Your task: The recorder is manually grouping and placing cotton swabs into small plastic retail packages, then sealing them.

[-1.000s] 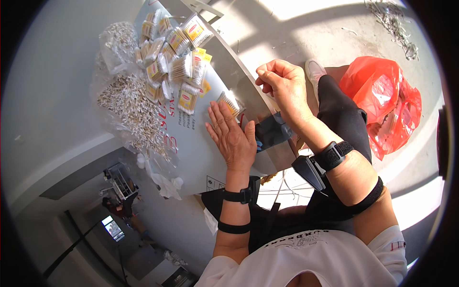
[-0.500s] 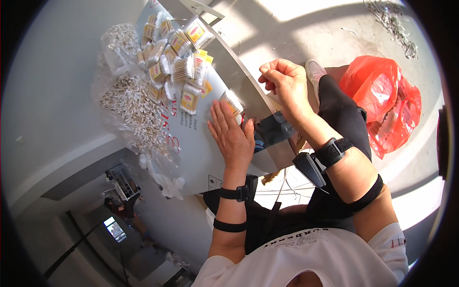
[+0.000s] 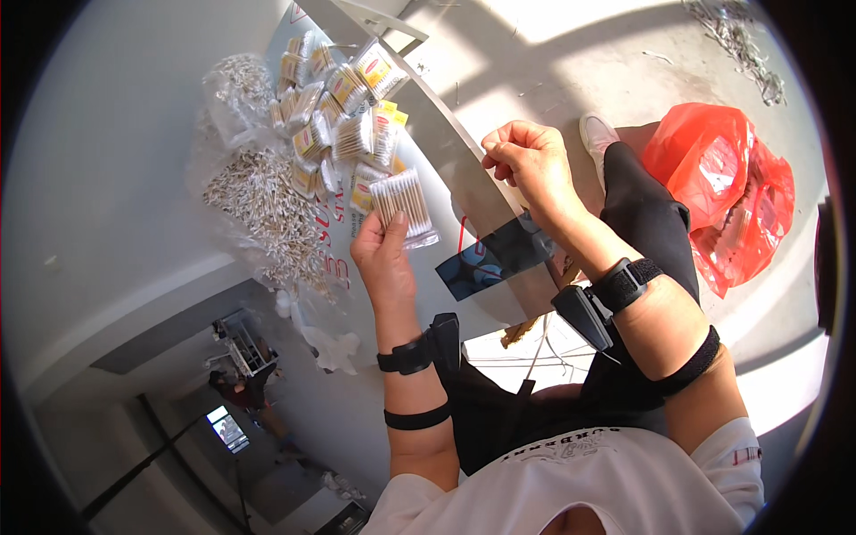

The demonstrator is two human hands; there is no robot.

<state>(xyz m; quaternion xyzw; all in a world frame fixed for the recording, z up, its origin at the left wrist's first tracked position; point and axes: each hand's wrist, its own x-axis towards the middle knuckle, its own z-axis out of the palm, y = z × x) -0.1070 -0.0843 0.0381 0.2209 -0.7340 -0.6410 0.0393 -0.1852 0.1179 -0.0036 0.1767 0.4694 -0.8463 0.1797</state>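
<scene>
Clear packet [image 3: 423,239] of swabs [image 3: 401,198] in your left hand [image 3: 385,259]! | Right hand [image 3: 532,165] curled, contents unclear | Bag [image 3: 234,132] holds loose swabs [image 3: 263,209]

Swab packets [image 3: 352,134] are lying on the tabletop [image 3: 486,312] at upper left, loose swabs [image 3: 259,205] are spreading left of them, one packet [image 3: 401,201] is sitting in the left hand [image 3: 385,256] near centre, the right hand [image 3: 535,165] hovering rightward

red lettering [image 3: 335,267] on tabletop [image 3: 426,290], black lettering [image 3: 563,445] on shirt [image 3: 615,486], yellow packet labels [image 3: 374,69]
</scene>
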